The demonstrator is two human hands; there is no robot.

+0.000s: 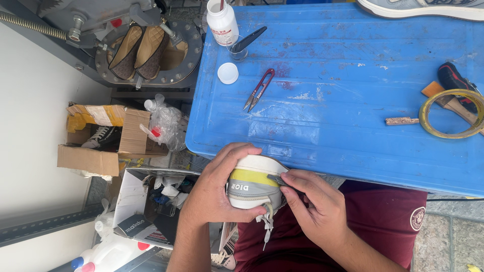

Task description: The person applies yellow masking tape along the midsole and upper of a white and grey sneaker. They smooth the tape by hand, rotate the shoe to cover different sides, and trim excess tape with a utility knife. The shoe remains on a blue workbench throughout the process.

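My left hand (214, 189) wraps around the heel of a white sneaker (252, 184) with a yellow band and a grey panel, held over my lap at the near edge of a blue table (343, 90). My right hand (315, 206) pinches a small grey tool (276, 179) against the heel's side. White laces hang below the shoe.
On the table lie red thread snips (259, 89), a white glue bottle (222, 22), its white cap (228, 73), a small glass with a dark tool (241, 48), a yellow tape roll (452, 113), a brush (448, 100) and another sneaker (423, 7). Cardboard boxes (108, 138) and a shoe machine (141, 48) stand left.
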